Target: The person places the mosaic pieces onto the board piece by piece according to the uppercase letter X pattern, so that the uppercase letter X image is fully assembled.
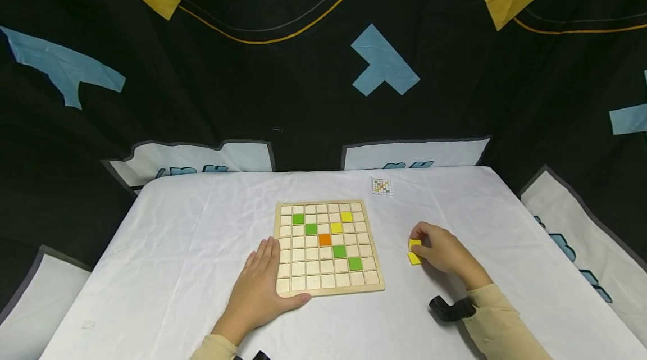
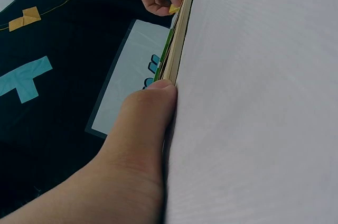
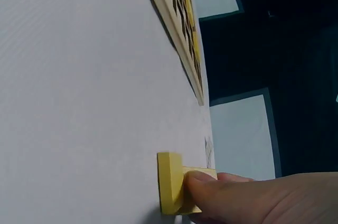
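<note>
A wooden grid board (image 1: 298, 295) lies on the white table. Its squares hold several green tiles (image 1: 310, 229), two yellow tiles (image 1: 336, 228) in the upper right part and one orange tile (image 1: 324, 240) near the middle. My left hand (image 1: 260, 287) lies along the board's left side with straight fingers; its thumb (image 2: 153, 94) touches the front edge. To the right of the board, my right hand (image 1: 445, 250) pinches a loose yellow tile (image 1: 415, 243) between thumb and fingers. A second loose yellow tile (image 3: 170, 182) lies right beside the held one, nearer to me.
A small printed card (image 1: 382, 186) with a coloured grid pattern lies on the white tablecloth (image 1: 167, 270) behind the board's right corner. Black straps sit at both wrists. Beyond the table's far edge hangs a black curtain (image 1: 303, 107) with blue, yellow and white shapes.
</note>
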`<state>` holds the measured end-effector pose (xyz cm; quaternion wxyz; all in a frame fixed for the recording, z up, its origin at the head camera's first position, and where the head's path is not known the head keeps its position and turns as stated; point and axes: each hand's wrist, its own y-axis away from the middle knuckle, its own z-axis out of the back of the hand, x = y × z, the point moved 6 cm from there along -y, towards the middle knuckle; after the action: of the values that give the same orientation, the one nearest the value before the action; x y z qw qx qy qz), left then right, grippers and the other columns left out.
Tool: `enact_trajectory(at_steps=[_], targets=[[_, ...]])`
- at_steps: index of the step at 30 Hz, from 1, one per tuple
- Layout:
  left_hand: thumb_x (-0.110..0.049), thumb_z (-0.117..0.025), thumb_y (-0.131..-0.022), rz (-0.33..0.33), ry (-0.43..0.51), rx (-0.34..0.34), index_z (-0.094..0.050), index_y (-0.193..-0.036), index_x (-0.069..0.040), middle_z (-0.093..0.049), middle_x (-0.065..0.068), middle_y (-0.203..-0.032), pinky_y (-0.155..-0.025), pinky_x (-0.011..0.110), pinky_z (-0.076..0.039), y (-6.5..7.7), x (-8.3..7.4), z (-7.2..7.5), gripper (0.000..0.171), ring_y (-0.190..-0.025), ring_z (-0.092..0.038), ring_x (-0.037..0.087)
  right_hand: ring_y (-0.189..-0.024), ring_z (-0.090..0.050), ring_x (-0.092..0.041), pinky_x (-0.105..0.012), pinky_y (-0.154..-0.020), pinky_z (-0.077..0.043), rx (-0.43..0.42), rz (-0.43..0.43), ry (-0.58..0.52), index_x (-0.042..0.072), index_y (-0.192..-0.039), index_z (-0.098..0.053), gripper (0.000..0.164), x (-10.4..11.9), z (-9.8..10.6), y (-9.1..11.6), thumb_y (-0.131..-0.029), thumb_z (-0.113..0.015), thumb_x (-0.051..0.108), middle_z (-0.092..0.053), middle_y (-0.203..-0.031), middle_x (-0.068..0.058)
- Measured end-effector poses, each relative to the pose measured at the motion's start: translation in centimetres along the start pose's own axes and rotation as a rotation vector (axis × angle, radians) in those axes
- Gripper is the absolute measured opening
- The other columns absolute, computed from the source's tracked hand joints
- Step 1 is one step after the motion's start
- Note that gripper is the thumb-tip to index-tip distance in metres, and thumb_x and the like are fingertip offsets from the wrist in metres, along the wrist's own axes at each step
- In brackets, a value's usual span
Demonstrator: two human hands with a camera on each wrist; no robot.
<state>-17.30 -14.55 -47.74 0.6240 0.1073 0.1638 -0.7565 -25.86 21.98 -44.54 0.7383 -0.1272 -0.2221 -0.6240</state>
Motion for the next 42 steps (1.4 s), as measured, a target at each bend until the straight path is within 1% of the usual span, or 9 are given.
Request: enact_trajectory(at_steps=[7,10,14,17,23,26,31,37,42], targets=[[-0.09,-0.056,-0.067,0.001,0.0,0.001,-0.022,-0.154,0.008,-0.02,0.021,-0.163,-0.122,0.054,-0.023,0.0,0.0,0.1,0.135,-0.153,-0.019,0.036,-0.068,-0.05,-0.016,-0.028,-0.062,-0.043,-0.055,0.046,-0.068,0.016,-0.097,-0.062,0.011,1.9,-0.3,-0.9,-0.09,-0.072,0.014,-0.064,-0.096,-0.004],[-0.09,-0.056,-0.067,0.0,0.001,-0.002,-0.022,-0.154,0.008,-0.02,0.021,-0.163,-0.122,0.054,-0.023,0.1,0.0,0.1,0.135,-0.153,-0.018,0.036,-0.061,-0.049,-0.013,-0.026,-0.056,-0.045,-0.064,0.087,-0.124,0.016,-0.096,-0.063,0.011,3.6,-1.1,-1.4,-0.09,-0.072,0.015,-0.065,-0.094,-0.002],[-0.09,-0.057,-0.068,0.002,0.004,-0.002,-0.022,-0.154,0.008,-0.02,0.021,-0.163,-0.123,0.054,-0.023,0.1,0.0,0.0,0.135,-0.153,-0.018,0.036,-0.057,-0.049,-0.011,-0.025,-0.05,-0.043,-0.04,0.127,-0.181,0.02,-0.095,-0.065,0.01,6.3,-2.9,-1.9,-0.09,-0.074,0.018,-0.065,-0.089,0.003],[-0.09,-0.057,-0.068,0.004,0.007,0.004,-0.021,-0.154,0.007,-0.019,0.021,-0.164,-0.123,0.054,-0.022,0.1,0.0,0.0,0.135,-0.154,-0.018,0.035,-0.058,-0.048,-0.01,-0.023,-0.053,-0.041,-0.025,0.164,-0.208,0.022,-0.094,-0.065,0.011,8.4,-4.2,-2.2,-0.089,-0.075,0.02,-0.064,-0.085,0.007],[-0.09,-0.055,-0.068,0.004,0.003,0.016,-0.021,-0.154,0.007,-0.019,0.021,-0.163,-0.123,0.054,-0.022,0.0,0.0,-0.1,0.134,-0.154,-0.018,0.036,-0.065,-0.052,-0.008,-0.023,-0.064,-0.045,0.002,0.263,-0.238,0.022,-0.094,-0.066,0.01,11.9,-6.3,-2.5,-0.089,-0.075,0.022,-0.062,-0.081,0.01],[-0.091,-0.054,-0.069,0.0,-0.005,0.017,-0.021,-0.154,0.007,-0.019,0.021,-0.164,-0.123,0.054,-0.022,0.0,0.0,-0.1,0.134,-0.154,-0.017,0.035,-0.07,-0.054,-0.007,-0.023,-0.068,-0.047,0.014,0.29,-0.235,0.022,-0.096,-0.067,0.01,13.2,-7.2,-2.6,-0.089,-0.075,0.024,-0.062,-0.082,0.011],[-0.091,-0.053,-0.069,-0.004,-0.006,0.018,-0.022,-0.154,0.007,-0.019,0.021,-0.164,-0.123,0.054,-0.022,0.0,0.0,-0.1,0.133,-0.154,-0.017,0.035,-0.073,-0.056,-0.006,-0.023,-0.071,-0.047,0.014,0.303,-0.23,0.025,-0.096,-0.067,0.009,14.6,-8.2,-2.9,-0.09,-0.074,0.027,-0.062,-0.081,0.014],[-0.091,-0.054,-0.069,-0.006,-0.007,0.017,-0.021,-0.154,0.007,-0.019,0.021,-0.164,-0.123,0.054,-0.022,0.0,0.0,-0.1,0.133,-0.154,-0.018,0.035,-0.08,-0.06,-0.004,-0.027,-0.08,-0.051,-0.033,0.342,-0.253,0.024,-0.093,-0.067,0.007,15.8,-8.0,-2.9,-0.09,-0.074,0.026,-0.064,-0.081,0.015],[-0.09,-0.054,-0.069,-0.004,-0.009,0.014,-0.022,-0.154,0.007,-0.02,0.021,-0.164,-0.123,0.053,-0.023,-0.1,0.1,-0.1,0.133,-0.154,-0.018,0.035,-0.072,-0.056,-0.004,-0.022,-0.07,-0.047,-0.012,0.342,-0.255,0.023,-0.091,-0.068,0.008,16.3,-8.4,-3.0,-0.089,-0.075,0.026,-0.062,-0.077,0.014]])
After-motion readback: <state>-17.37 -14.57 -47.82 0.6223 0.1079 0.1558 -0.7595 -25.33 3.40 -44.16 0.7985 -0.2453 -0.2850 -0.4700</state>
